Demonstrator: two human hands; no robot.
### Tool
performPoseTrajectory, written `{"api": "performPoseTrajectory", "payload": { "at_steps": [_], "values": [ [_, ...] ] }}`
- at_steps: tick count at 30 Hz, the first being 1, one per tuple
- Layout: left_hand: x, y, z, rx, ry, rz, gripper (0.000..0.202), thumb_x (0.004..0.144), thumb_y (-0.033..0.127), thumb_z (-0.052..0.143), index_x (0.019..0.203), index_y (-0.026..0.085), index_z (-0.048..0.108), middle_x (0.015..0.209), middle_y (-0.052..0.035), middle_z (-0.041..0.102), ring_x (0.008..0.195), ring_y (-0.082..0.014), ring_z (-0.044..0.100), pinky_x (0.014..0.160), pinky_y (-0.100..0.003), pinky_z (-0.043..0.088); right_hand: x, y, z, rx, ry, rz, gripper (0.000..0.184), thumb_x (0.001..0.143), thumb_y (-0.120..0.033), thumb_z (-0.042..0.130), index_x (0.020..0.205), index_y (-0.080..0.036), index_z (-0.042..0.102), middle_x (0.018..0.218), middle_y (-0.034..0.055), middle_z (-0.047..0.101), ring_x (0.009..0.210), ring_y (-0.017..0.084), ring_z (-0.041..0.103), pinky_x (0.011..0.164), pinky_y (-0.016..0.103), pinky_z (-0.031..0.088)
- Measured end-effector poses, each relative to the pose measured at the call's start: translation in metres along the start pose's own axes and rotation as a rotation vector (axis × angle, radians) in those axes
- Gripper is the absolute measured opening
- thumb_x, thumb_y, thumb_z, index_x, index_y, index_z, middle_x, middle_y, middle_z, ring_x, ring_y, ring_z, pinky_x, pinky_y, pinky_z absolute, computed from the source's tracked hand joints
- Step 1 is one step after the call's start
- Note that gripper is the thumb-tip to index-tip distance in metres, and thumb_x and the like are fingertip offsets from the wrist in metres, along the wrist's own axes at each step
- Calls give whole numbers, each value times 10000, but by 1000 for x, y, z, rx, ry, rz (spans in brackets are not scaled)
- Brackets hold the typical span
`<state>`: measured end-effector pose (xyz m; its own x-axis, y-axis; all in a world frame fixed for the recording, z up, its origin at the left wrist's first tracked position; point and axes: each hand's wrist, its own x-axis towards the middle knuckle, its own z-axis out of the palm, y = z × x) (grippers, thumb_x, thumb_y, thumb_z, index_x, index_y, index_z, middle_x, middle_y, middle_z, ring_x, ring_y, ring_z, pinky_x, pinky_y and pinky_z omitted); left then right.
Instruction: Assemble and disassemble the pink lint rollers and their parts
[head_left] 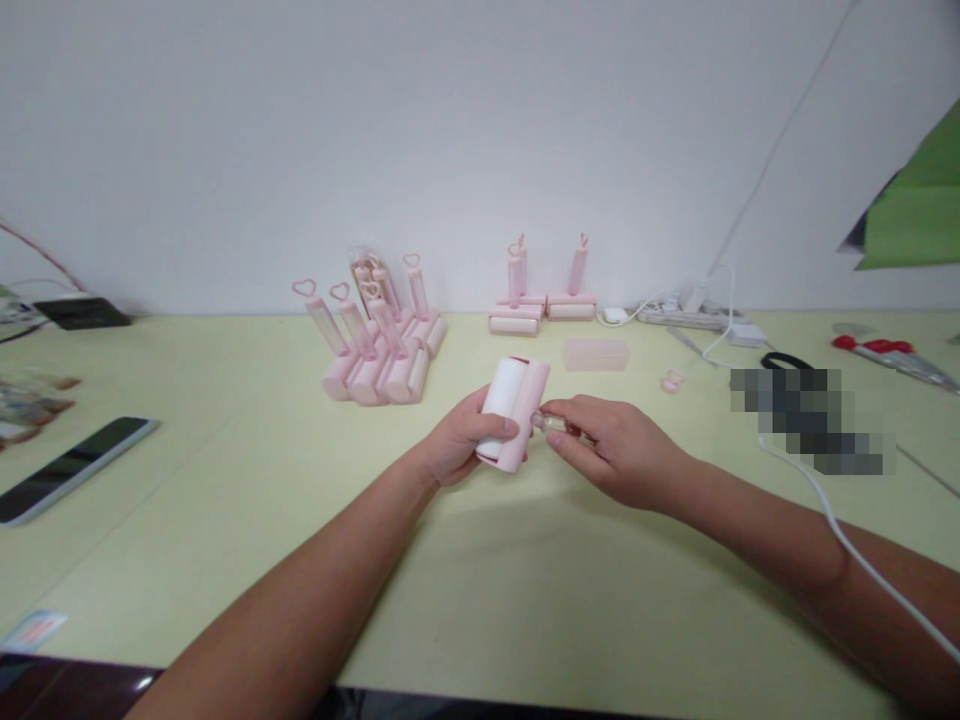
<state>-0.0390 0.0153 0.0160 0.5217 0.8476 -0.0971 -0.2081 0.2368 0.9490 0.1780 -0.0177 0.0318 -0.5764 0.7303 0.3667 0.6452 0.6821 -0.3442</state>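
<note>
A pink lint roller (531, 400) with a white paper roll is gripped by my left hand (463, 437), its thumb lying across the roll. My right hand (611, 445) is closed on a small clear handle (553, 423), whose end touches the lint roller's side or sits just at it; I cannot tell whether it is joined. Fingers cover most of the handle. Beyond the hands lie a translucent pink cover (596, 354) and a small pink heart-loop cap (672, 381).
Several pink lint rollers (367, 378) with upright handles stand at back left, more (514, 324) by the wall. A phone (79, 468) lies at left. On the right are a power strip (690, 315), red-handled scissors (885, 352) and a white cable (832, 520) crossing my right forearm.
</note>
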Motion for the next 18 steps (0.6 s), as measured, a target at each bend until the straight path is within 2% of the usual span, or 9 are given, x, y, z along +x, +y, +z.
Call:
{"api": "performPoseTrajectory", "payload": {
  "at_steps": [9,18],
  "values": [
    [0,-1,0,228,23,84,609,593,244,745,1159,146,545,878,-34,657,748,-178,574,673,-259,426,-1,0,0,-109,-91,59,319,988,-354,450,1207,-193,617,926,84,675,835,217,615,727,311,408],
    [1,0,5,355,42,118,526,625,247,708,1110,147,531,890,-15,608,772,-170,532,641,-244,402,-2,-3,4,-188,-96,88,300,991,-344,430,1143,-163,615,890,92,654,781,225,604,653,315,387]
  ]
}}
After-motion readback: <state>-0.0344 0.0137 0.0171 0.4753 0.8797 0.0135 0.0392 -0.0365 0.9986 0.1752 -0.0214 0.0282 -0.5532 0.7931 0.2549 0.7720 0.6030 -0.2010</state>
